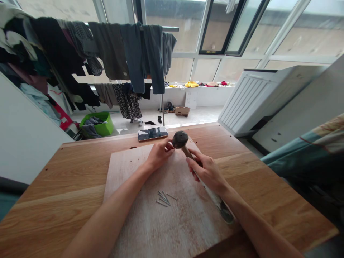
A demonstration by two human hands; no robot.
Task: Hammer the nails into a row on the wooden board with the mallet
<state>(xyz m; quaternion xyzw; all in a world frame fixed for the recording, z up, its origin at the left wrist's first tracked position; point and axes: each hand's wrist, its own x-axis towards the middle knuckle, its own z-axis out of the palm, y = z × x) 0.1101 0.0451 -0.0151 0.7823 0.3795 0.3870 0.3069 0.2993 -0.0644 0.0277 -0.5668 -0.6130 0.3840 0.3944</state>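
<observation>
My right hand (205, 171) is wrapped round the wooden handle of a hammer (180, 140). Its dark round head hangs just above the far part of a pale wooden board (139, 222). My left hand (159, 153) rests on the board beside the hammer head, fingers pinched together at the tip; whatever they pinch is too small to make out. Several loose nails (164, 198) lie on the board between my forearms, nearer to me.
The board lies on a wooden table (67, 190). A phone (152, 133) lies at the table's far edge. Beyond are a clothes rack (113, 53), a green basket (100, 123) and a white radiator cover (252, 100). Patterned fabric (317, 150) is at the right.
</observation>
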